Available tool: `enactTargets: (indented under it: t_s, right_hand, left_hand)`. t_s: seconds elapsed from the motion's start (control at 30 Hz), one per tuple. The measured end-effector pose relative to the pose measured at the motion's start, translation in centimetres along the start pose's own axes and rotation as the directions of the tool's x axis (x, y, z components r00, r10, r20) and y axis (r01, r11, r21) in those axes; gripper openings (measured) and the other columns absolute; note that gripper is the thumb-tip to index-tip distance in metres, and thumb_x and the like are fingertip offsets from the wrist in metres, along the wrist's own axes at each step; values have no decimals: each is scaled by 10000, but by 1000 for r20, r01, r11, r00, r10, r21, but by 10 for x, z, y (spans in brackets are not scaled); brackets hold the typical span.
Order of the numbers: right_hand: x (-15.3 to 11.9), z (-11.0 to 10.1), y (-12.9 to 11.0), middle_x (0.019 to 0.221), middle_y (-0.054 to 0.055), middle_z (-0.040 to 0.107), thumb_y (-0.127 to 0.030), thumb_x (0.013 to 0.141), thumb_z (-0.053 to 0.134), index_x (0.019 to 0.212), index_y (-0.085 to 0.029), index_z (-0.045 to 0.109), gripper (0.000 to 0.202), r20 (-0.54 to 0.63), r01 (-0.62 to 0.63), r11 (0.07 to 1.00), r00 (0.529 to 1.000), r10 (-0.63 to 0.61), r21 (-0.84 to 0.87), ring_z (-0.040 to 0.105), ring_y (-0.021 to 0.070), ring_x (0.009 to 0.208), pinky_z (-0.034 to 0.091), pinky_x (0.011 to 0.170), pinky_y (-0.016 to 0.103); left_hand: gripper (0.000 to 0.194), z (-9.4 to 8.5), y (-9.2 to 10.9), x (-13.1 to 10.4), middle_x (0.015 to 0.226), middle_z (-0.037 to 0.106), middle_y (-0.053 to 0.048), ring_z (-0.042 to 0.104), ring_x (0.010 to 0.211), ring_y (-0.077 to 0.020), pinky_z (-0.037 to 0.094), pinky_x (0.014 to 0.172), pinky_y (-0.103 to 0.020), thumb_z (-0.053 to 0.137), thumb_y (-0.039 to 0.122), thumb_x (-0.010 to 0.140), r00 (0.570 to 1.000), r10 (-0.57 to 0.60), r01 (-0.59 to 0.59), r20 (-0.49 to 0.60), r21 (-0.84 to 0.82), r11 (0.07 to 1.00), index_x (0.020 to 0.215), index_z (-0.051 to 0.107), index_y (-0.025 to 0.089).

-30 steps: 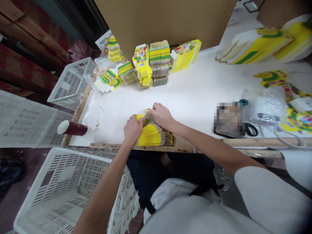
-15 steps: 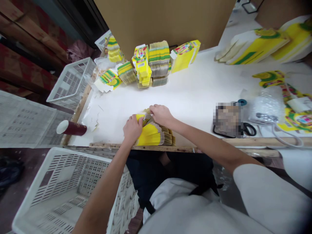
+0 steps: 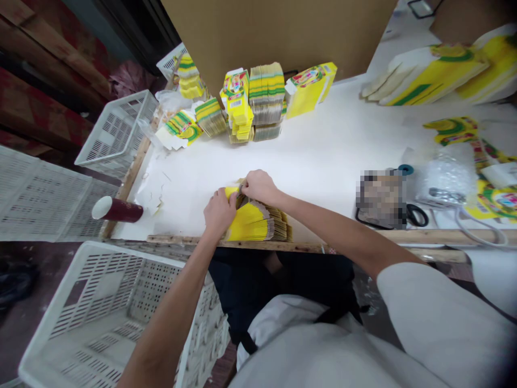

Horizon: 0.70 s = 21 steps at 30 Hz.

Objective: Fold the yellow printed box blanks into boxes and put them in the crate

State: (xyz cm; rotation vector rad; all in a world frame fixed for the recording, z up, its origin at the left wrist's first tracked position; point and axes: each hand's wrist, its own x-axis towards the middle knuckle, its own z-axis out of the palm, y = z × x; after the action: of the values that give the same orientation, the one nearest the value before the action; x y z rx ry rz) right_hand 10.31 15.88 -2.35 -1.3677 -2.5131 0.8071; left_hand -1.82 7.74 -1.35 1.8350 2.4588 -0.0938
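Note:
A fanned stack of flat yellow cartons (image 3: 250,222) lies at the front edge of the white table (image 3: 315,156). My left hand (image 3: 220,211) is wrapped round the left end of the stack, its thumb on the yellow face. At the stack's far side, my right hand (image 3: 259,186) pinches the edge of a carton, with the fingertips close to my left hand. The cartons' grey-brown edges spread out to the right, beneath my right forearm. Exactly how many cartons the right fingers hold is hidden.
Bundled yellow-green cartons (image 3: 266,91) stand at the back before a large cardboard sheet (image 3: 278,32). A dark red cup (image 3: 123,210) lies at left, above a white crate (image 3: 97,323). Scissors (image 3: 416,215) and a bubble-wrapped item (image 3: 446,175) are at right.
My right hand has moved slightly left, closer to my left hand, along the far side of the stack. My left hand stays on the cartons. The view has shifted a little.

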Motion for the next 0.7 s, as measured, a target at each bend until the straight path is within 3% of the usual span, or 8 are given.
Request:
enactTargets:
  t_s: [0.17, 0.37, 0.53, 0.7]
  right_hand:
    - [-3, 7, -9, 752, 44, 716, -226, 785, 527, 805, -134, 726, 219, 119, 33, 988, 992, -51, 153, 612, 113, 649, 407, 553, 176]
    - [-3, 4, -9, 818, 102, 720, -235, 751, 559, 833, -121, 723, 216, 80, 12, 995, 997, -20, 101, 638, 190, 755, 426, 615, 231]
    - [-1, -13, 10, 992, 126, 708, -95, 736, 517, 955, -127, 709, 293, 35, 49, 998, 998, -50, 34, 621, 229, 947, 424, 769, 274]
    - [-11, -31, 31, 973, 56, 730, -22, 677, 541, 991, -162, 715, 385, 191, 201, 977, 958, -212, 76, 642, 169, 889, 431, 718, 215]
  left_hand:
    - [393, -2, -1, 0, 1062, 626, -161, 614, 981, -296, 461, 741, -370, 270, 430, 925, 1000, -16, 16, 12, -17, 1000, 1107, 478, 151]
    - [409, -3, 0, 0, 1072, 626, -153, 615, 982, -293, 458, 744, -367, 258, 458, 921, 999, -44, 45, 21, -31, 999, 1117, 473, 170]
    - [470, -3, -1, 2, 1104, 624, -146, 606, 1011, -295, 456, 760, -379, 189, 503, 919, 997, -73, 75, 37, -44, 996, 1113, 485, 193]
    - [486, -6, -4, 6, 1085, 645, -127, 617, 986, -283, 459, 756, -370, 199, 542, 905, 995, -56, 59, 77, -47, 997, 1086, 509, 214]
